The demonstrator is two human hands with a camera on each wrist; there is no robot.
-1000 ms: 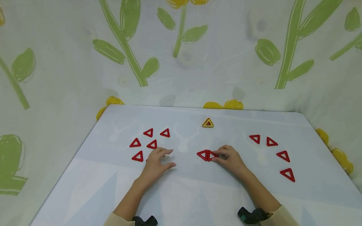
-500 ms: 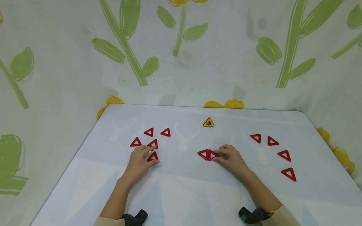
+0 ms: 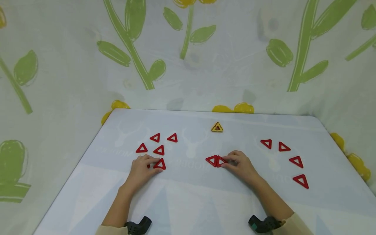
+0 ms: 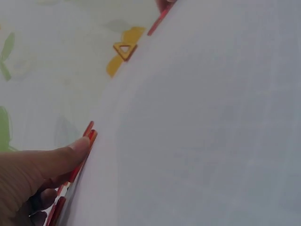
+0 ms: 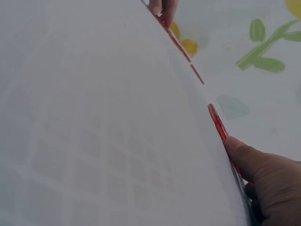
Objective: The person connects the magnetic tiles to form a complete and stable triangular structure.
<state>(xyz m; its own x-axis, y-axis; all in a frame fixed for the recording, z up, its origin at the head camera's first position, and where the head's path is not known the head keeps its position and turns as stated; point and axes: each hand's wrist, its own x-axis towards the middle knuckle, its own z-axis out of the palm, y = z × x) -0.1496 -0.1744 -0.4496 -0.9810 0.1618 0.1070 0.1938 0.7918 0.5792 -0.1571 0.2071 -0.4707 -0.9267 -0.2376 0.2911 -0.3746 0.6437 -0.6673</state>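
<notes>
My left hand (image 3: 139, 173) pinches a red triangle frame (image 3: 160, 167) between thumb and fingers, left of the middle of the table. A bit of another red piece (image 3: 148, 166) shows behind those fingers, mostly hidden. At the centre, two red triangles lie edge to edge. My right hand (image 3: 243, 167) holds the right one (image 3: 219, 161) by its right side; the left one (image 3: 210, 160) points left. In the left wrist view, the left thumb (image 4: 77, 148) presses on red edges. The right thumb (image 5: 235, 147) lies against a red piece in the right wrist view.
Several red triangles, one of them a near piece (image 3: 159, 150), lie beyond the left hand. More red triangles (image 3: 296, 161) are spread out at the right. A yellow triangle (image 3: 217, 127) lies towards the back of the white table (image 3: 191, 209). A flower-patterned curtain (image 3: 229, 75) hangs behind.
My left hand has moved left and down from over the table with nothing held, and has taken hold of a red triangle. My right hand stays on its triangle.
</notes>
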